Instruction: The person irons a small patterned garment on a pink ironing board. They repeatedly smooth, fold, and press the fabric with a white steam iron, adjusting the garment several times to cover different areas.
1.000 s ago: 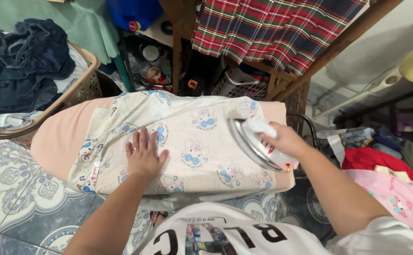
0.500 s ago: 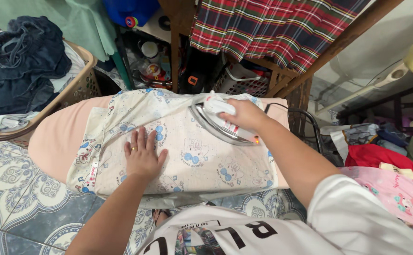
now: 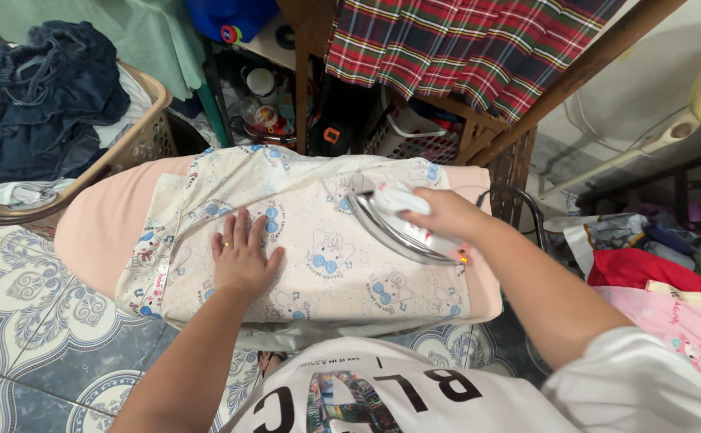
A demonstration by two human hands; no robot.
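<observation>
My left hand (image 3: 240, 263) lies flat and open on the cloth (image 3: 302, 240), fingers spread, pressing it to the board (image 3: 98, 232). My right hand (image 3: 438, 212) is wrapped around the handle of the iron (image 3: 398, 227), which sits on the cloth's right part, well apart from the left hand. The cloth covers most of the board. A basket (image 3: 138, 132) of dark clothes stands just beyond the board's left end.

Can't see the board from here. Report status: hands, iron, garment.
Left hand flat on the printed garment, pinning it. Right hand grips the iron, soleplate on the cloth at its right half. Power cord off the board's far end, nothing blocking.
</observation>
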